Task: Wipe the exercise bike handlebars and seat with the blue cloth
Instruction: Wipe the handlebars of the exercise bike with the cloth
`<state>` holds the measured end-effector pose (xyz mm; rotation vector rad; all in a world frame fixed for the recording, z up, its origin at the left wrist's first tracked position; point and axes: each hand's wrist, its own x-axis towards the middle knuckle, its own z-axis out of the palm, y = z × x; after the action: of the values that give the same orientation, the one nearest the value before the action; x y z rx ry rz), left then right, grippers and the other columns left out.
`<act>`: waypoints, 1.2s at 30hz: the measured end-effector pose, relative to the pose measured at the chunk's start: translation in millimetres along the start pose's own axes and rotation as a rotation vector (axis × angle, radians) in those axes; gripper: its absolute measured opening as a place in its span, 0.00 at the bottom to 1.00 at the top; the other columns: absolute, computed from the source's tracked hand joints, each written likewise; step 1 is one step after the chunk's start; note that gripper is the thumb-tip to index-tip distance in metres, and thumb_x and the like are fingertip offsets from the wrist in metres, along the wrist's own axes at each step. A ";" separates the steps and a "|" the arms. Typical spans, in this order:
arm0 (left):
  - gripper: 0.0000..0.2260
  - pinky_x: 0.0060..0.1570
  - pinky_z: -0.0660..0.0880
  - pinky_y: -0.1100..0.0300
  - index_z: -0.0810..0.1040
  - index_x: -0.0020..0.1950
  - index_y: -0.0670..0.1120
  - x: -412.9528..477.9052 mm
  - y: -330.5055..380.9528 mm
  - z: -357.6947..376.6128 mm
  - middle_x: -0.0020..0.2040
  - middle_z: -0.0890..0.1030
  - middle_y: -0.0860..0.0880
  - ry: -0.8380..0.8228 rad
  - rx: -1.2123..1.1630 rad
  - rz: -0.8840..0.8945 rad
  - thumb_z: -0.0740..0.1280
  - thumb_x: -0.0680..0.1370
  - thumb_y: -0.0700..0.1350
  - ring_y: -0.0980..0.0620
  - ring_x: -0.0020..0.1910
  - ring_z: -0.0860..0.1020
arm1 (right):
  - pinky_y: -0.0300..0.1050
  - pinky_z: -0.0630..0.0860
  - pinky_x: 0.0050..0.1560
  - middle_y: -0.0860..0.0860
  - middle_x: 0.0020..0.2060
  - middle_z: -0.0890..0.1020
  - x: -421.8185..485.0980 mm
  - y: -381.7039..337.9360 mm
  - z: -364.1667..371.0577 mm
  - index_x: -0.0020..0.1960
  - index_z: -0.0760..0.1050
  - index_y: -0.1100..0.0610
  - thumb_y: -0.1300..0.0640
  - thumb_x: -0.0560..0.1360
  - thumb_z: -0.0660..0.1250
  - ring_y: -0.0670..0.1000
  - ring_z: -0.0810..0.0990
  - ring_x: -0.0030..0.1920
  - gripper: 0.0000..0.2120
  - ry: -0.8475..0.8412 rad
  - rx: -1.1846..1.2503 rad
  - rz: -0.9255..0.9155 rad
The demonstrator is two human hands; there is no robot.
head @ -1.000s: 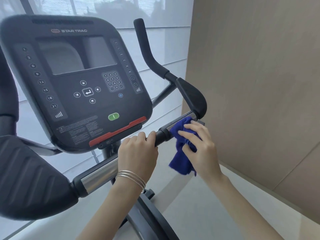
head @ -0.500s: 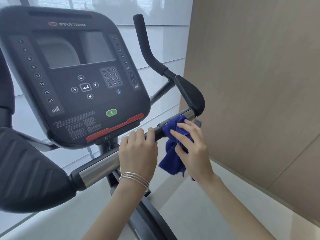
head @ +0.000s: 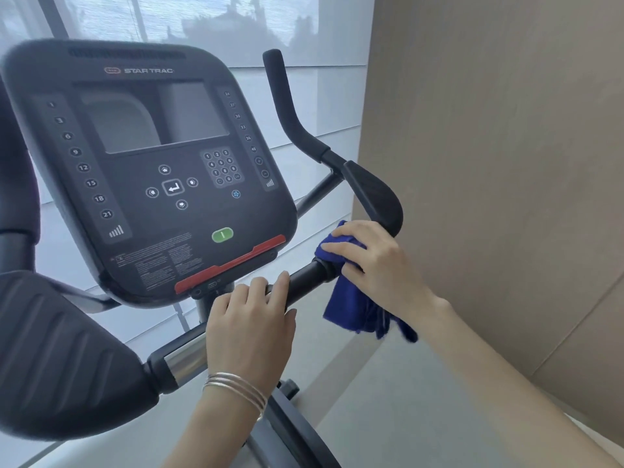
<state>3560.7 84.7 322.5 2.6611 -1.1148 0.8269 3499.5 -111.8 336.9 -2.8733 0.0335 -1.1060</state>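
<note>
Fingers of the right hand [head: 374, 265] curl round the blue cloth [head: 351, 309] and hold it on the black handlebar [head: 304, 278] — one end hangs down. The left hand [head: 250, 332] grips the same bar, just beside the cloth, under the big screen panel [head: 152, 170].

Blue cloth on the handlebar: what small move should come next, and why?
Probably slide the right hand with the blue cloth up onto the black pad just above it. The cloth is wrapped round the bar right below that pad, and the left hand grips the bar nearer the console.
</note>
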 end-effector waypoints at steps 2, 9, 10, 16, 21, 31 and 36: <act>0.15 0.34 0.75 0.54 0.81 0.53 0.44 0.5 1.5 2.5 0.38 0.81 0.46 0.031 0.019 -0.001 0.73 0.69 0.46 0.43 0.33 0.78 | 0.49 0.74 0.57 0.54 0.52 0.81 7.0 6.0 -1.7 0.51 0.81 0.57 0.68 0.69 0.65 0.58 0.77 0.53 0.14 -0.021 0.019 0.039; 0.13 0.34 0.74 0.54 0.81 0.53 0.43 -1.2 0.2 6.5 0.38 0.81 0.45 0.061 0.018 0.000 0.70 0.71 0.46 0.44 0.33 0.78 | 0.55 0.75 0.56 0.55 0.54 0.80 10.8 14.8 1.1 0.52 0.81 0.57 0.67 0.71 0.65 0.58 0.74 0.55 0.13 -0.002 -0.058 0.201; 0.13 0.34 0.74 0.55 0.80 0.53 0.43 -0.9 0.2 6.8 0.38 0.81 0.45 0.063 0.016 0.002 0.70 0.71 0.46 0.44 0.33 0.78 | 0.54 0.75 0.56 0.56 0.54 0.80 4.0 8.7 3.9 0.53 0.80 0.58 0.68 0.69 0.66 0.59 0.74 0.56 0.14 0.022 -0.055 0.177; 0.12 0.33 0.74 0.55 0.80 0.52 0.43 -0.3 -0.8 7.7 0.38 0.81 0.45 0.087 0.010 -0.002 0.69 0.71 0.46 0.44 0.33 0.77 | 0.41 0.67 0.59 0.54 0.58 0.76 -12.7 20.8 5.0 0.56 0.79 0.57 0.70 0.70 0.66 0.56 0.72 0.58 0.18 0.077 0.095 0.268; 0.12 0.33 0.74 0.55 0.81 0.53 0.44 -1.4 -1.9 7.8 0.37 0.80 0.46 0.091 -0.003 0.010 0.70 0.71 0.47 0.44 0.33 0.77 | 0.39 0.66 0.60 0.51 0.59 0.73 -13.9 33.6 7.9 0.59 0.78 0.54 0.71 0.71 0.63 0.52 0.69 0.60 0.20 0.106 0.128 0.426; 0.12 0.32 0.73 0.56 0.81 0.53 0.44 -1.2 -5.2 9.2 0.36 0.79 0.46 0.122 0.025 0.045 0.70 0.71 0.47 0.45 0.32 0.76 | 0.21 0.65 0.53 0.47 0.54 0.76 -66.1 26.8 28.7 0.56 0.79 0.55 0.72 0.69 0.66 0.45 0.75 0.53 0.19 0.113 0.318 0.536; 0.12 0.32 0.73 0.56 0.80 0.53 0.44 -1.1 -6.8 9.9 0.36 0.79 0.46 0.132 0.036 0.068 0.69 0.72 0.48 0.45 0.32 0.76 | 0.25 0.69 0.52 0.47 0.53 0.72 -50.1 20.0 42.4 0.54 0.76 0.56 0.69 0.66 0.70 0.44 0.74 0.52 0.18 0.346 0.315 0.578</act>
<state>3569.0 87.0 314.1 2.5661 -1.1742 1.0286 3490.8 -127.4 270.6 -2.1546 0.6017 -1.3051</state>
